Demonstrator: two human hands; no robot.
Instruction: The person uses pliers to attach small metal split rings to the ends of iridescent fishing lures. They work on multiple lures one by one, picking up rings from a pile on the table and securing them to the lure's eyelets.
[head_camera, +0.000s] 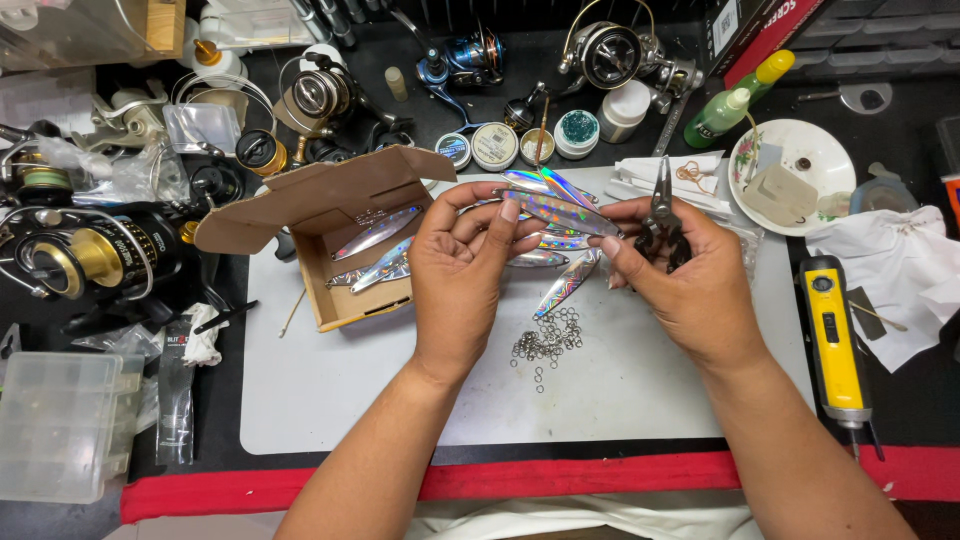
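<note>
Head view is showing both hands working over a white mat (330, 400). Left hand (462, 270) is pinching a holographic metal jig lure (560, 212) w/ thumb & fingers closed on its end; right hand (680, 280) is steadying the other end while also gripping black split-ring pliers (662, 215) in the palm. Lure is sitting raised above the mat, between both hands.

Progress, judging by layout: looks early. A few more shiny lures (560, 262) are lying under the hands, and a pile of loose split rings (548, 340) is sitting unused just below.

Containers: open cardboard box (330, 215) is holding approx. three more lures (385, 250); clear plastic box (55, 425) bottom left, contents can't tell; white plate (835, 150) at right is holding small bits.
</note>
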